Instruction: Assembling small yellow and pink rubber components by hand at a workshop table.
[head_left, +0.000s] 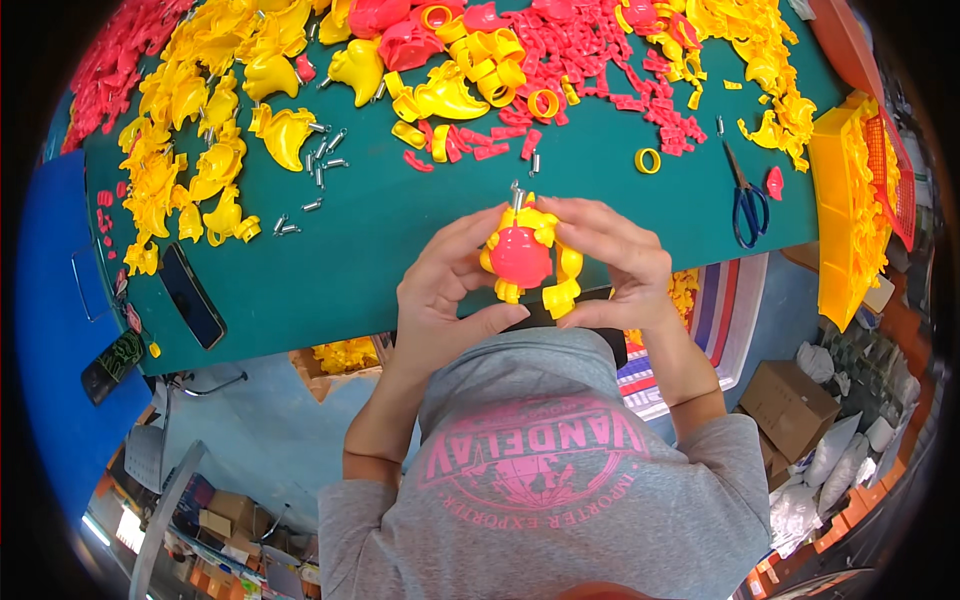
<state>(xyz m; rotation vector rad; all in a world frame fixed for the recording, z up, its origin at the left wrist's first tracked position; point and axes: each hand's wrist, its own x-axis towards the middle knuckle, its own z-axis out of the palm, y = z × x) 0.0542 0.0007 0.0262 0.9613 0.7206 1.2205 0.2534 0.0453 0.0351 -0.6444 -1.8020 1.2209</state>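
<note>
Near the table's front edge I hold a small yellow and red plastic toy assembly (521,258) between both hands. It has a round red part facing me, and a metal spring (518,197) stands up at its top. My left hand (437,278) grips its left side, fingers curled behind and thumb low at the front. On the other side, my right hand (628,262) closes on a curved yellow plastic piece (566,280) along the assembly's right edge. Whether that piece is joined to the rest cannot be made out. Some fingertips are hidden behind the toy.
Heaps of yellow plastic parts (187,95) and red plastic parts (580,55) cover the far green table (400,210). Loose springs (320,160) lie left of centre. A phone (192,295) rests at left, blue-handled scissors (748,205) at right, beside a yellow bin (832,220).
</note>
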